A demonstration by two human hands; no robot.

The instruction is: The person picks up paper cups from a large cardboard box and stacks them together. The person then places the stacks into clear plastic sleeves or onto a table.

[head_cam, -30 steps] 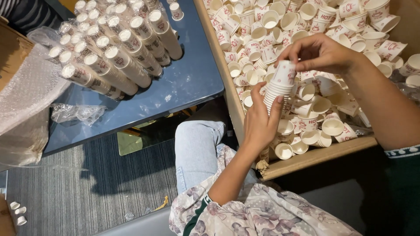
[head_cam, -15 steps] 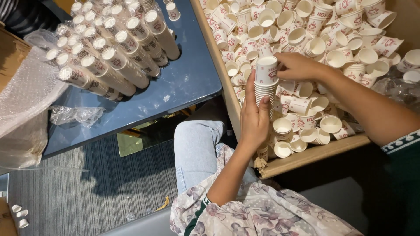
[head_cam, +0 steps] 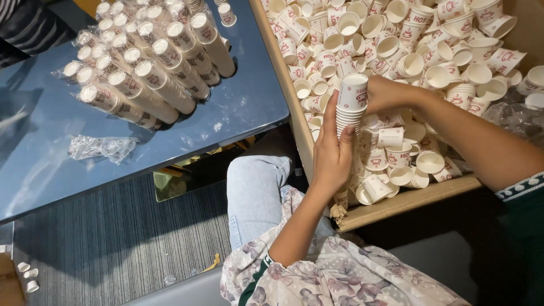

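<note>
My left hand [head_cam: 331,153] grips the lower part of a short stack of white paper cups [head_cam: 352,102] with red print, held upright over a wooden box. My right hand [head_cam: 391,93] sits just right of the stack's top, fingers curled against it and partly hidden behind the cups. The box [head_cam: 408,198] holds several loose paper cups [head_cam: 430,56] of the same kind, lying at all angles.
A blue table [head_cam: 249,107] to the left carries several long cup stacks in clear plastic sleeves [head_cam: 147,62] and a crumpled plastic wrap [head_cam: 99,147]. My knee in jeans [head_cam: 255,187] is below. A few cups [head_cam: 27,275] lie on the grey carpet. A striped sleeve [head_cam: 22,28] shows at top left.
The stack in my left hand has moved left and risen slightly. My right hand has come down from above the loose cups to the top of the stack.
</note>
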